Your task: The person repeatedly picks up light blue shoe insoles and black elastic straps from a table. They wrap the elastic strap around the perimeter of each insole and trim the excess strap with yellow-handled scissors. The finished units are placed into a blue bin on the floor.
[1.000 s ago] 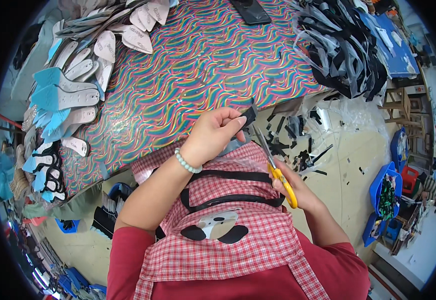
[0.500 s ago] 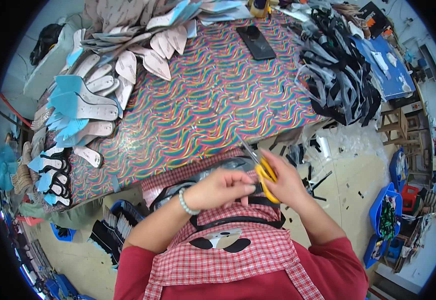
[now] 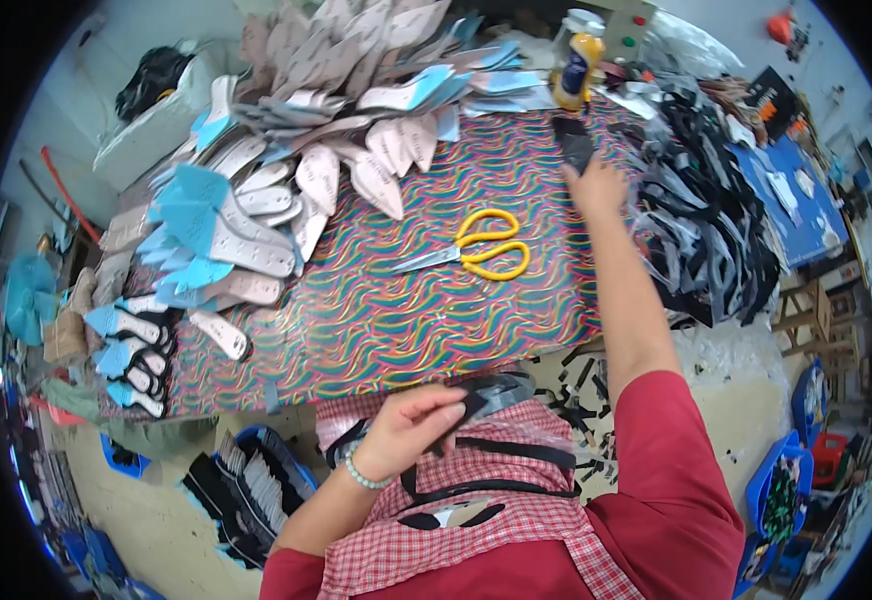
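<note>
My right hand [image 3: 597,188] reaches far across the table, its fingers at the near edge of a black phone [image 3: 575,145]. The fingers look apart; whether they touch the phone is hard to tell. Close to my apron, my left hand [image 3: 406,428] is closed in a pinch on a black strip [image 3: 474,402]. Filmy clear plastic lies around that strip on my lap. Yellow-handled scissors [image 3: 462,251] lie on the patterned tabletop [image 3: 396,330], blades pointing left and slightly spread.
Shoe insoles [image 3: 256,245], white and light blue, pile along the table's left and back. A heap of black and clear strips [image 3: 701,200] covers the right end. Behind the phone stands a yellow bottle [image 3: 578,70]. Black scraps [image 3: 591,420] litter the floor by blue baskets [image 3: 781,490].
The scissors have left my right hand and now lie on the table. My right arm has stretched forward to the phone. My left hand stays near my lap. The whole view has shifted.
</note>
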The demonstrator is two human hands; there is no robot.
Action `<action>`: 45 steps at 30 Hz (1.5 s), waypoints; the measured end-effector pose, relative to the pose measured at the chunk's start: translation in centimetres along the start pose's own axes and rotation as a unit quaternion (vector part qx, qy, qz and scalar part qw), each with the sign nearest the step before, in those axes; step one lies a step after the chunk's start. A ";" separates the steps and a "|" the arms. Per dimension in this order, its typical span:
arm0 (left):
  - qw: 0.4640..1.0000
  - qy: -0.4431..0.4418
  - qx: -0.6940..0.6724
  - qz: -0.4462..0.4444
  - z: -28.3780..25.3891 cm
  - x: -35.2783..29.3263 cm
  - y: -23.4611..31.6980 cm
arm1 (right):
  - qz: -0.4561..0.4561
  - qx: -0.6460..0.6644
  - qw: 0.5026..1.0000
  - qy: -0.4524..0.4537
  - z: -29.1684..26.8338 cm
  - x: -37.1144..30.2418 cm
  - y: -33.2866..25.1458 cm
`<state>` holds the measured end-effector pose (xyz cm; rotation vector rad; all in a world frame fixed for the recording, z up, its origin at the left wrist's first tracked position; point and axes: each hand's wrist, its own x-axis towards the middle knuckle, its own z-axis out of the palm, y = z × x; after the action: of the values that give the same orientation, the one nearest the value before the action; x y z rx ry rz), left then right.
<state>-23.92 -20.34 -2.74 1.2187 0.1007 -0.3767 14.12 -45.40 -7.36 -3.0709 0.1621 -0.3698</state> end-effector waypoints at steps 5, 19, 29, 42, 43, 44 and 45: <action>0.973 0.170 -0.084 0.134 -0.4 1.4 3.8 | -0.248 0.413 0.874 -0.060 -5.2 -5.6 -3.1; 0.804 0.233 0.536 -0.111 -13.6 -12.9 5.7 | -0.145 0.650 0.690 -0.283 -9.3 -22.8 -5.5; 0.461 0.139 0.836 0.264 -14.5 11.8 9.9 | -0.364 0.275 0.889 -0.020 -3.3 -18.1 -9.6; 0.837 0.219 0.312 0.392 -17.8 17.3 28.0 | -0.339 0.358 0.870 -0.016 -4.2 -19.4 -7.6; 0.863 0.199 0.266 0.382 -16.2 15.2 27.7 | -0.331 0.368 0.869 -0.016 -4.5 -19.4 -7.5; 0.884 0.175 0.221 0.372 -13.0 12.8 27.1 | -0.331 0.417 0.847 0.003 -5.2 -19.4 -7.5; 0.888 0.165 0.253 0.346 -11.9 11.4 25.4 | -0.333 0.465 0.820 0.022 -6.7 -19.4 -7.7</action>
<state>-3.29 -4.50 12.74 1.7310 -0.1545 0.4666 -5.48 -35.83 -4.95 -2.0322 -0.8517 -0.3768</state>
